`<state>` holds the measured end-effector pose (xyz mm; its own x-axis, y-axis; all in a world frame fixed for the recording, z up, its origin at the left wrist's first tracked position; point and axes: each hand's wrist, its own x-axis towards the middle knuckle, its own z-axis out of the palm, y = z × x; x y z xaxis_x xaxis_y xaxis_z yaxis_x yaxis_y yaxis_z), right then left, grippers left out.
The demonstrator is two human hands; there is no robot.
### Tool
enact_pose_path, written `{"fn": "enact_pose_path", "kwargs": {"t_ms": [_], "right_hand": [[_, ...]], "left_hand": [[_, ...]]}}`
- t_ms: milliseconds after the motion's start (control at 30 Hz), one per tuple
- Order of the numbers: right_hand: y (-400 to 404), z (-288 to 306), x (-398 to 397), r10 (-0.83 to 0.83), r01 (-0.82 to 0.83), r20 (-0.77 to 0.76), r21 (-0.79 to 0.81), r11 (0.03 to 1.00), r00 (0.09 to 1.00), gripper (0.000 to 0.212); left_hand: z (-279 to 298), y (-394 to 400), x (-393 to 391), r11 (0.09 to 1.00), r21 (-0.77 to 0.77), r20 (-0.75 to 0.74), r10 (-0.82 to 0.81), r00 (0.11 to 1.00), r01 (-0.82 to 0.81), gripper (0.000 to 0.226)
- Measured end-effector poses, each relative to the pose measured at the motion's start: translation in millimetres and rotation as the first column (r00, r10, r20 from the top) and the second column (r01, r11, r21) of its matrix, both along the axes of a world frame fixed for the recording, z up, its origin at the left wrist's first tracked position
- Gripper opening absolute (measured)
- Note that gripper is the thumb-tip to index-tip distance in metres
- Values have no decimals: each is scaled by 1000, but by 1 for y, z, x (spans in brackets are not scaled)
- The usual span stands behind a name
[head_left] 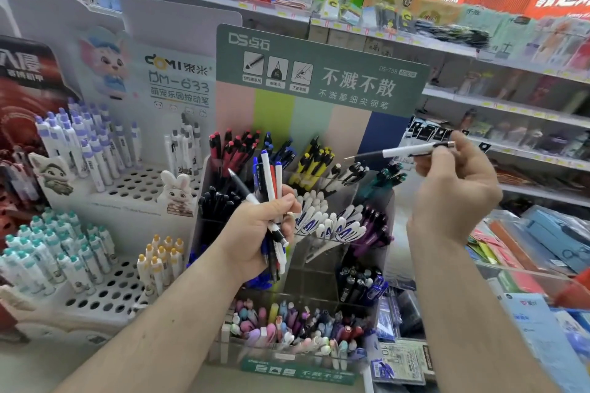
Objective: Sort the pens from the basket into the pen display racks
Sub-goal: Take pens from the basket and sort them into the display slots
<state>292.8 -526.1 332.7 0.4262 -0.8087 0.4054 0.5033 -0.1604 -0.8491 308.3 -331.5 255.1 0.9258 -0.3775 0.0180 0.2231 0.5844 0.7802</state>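
My left hand (260,233) grips a bundle of several pens (270,181), white, blue, red and black, held upright in front of the clear tiered pen display rack (370,197). My right hand (453,178) pinches a single black-and-white pen (400,151) held level, tip pointing left, above the rack's upper right compartments. The rack holds red, blue, yellow, white, teal and purple pens in separate compartments under a green header card (319,73). No basket shows in view.
A white perforated pen stand (121,284) with purple, teal and yellow capped pens is at the left. A front tray of pastel pens (287,328) sits low in the middle. Store shelves (510,111) with packaged goods run along the right and back.
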Motion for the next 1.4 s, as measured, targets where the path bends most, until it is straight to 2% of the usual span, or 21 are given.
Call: {"fn": "enact_pose_path", "kwargs": {"t_ms": [67,133,300,467,667,833,900,933,1000,1067,1133,1200,1267,1333,1400], "right_hand": [[-5,-1,17,-96,91,-16,-201,975,995,26],[-6,-4,32,-138,108,-66,-339,935,988,29],[0,-10,55,-122,-95,-339,-559,824,933,30],[6,-17,67,-175,-286,-566,-630,722,805,25],[2,-11,76,-250,-408,-712,-613,677,656,23],[4,-6,74,-292,-452,-733,-630,631,614,21],[5,-6,69,-338,-410,-685,-684,603,645,24],[7,-6,63,-358,-347,-625,-726,594,693,27],[17,-5,47,-274,-239,-505,-732,638,818,25],[34,-8,28,-18,-327,-500,-593,736,866,13],[50,-17,11,199,-488,-556,-438,755,807,4],[59,-30,1,325,-613,-624,-322,722,711,9],[63,-40,-6,361,-661,-668,-265,702,651,11],[66,-42,-14,380,-660,-660,-238,713,648,7],[66,-43,-20,430,-670,-628,-202,715,649,16]], "left_hand": [[2,-2,3,1000,-3,2,-4,1000,4,15],[4,-3,6,1000,2,2,-8,1000,8,16],[6,-3,10,1000,11,16,-15,1000,15,16],[4,-2,10,1000,26,32,-10,999,10,16],[0,-1,8,999,50,40,2,999,-4,7],[-3,-1,7,995,103,64,-20,998,13,16],[-3,-2,6,991,129,79,-31,996,21,18],[-4,-2,6,988,150,89,-39,995,25,19],[-6,-2,4,977,212,116,-46,992,21,21],[-8,-2,1,959,284,145,-42,989,-1,22],[-8,-2,-2,930,366,191,-45,981,-29,13],[-5,-1,-7,892,449,233,-71,970,-42,7],[-7,0,-10,860,509,255,-104,961,-42,14],[-9,2,-13,831,555,274,-139,952,-39,24],[-11,3,-17,830,557,261,-144,955,-27,28]]}}
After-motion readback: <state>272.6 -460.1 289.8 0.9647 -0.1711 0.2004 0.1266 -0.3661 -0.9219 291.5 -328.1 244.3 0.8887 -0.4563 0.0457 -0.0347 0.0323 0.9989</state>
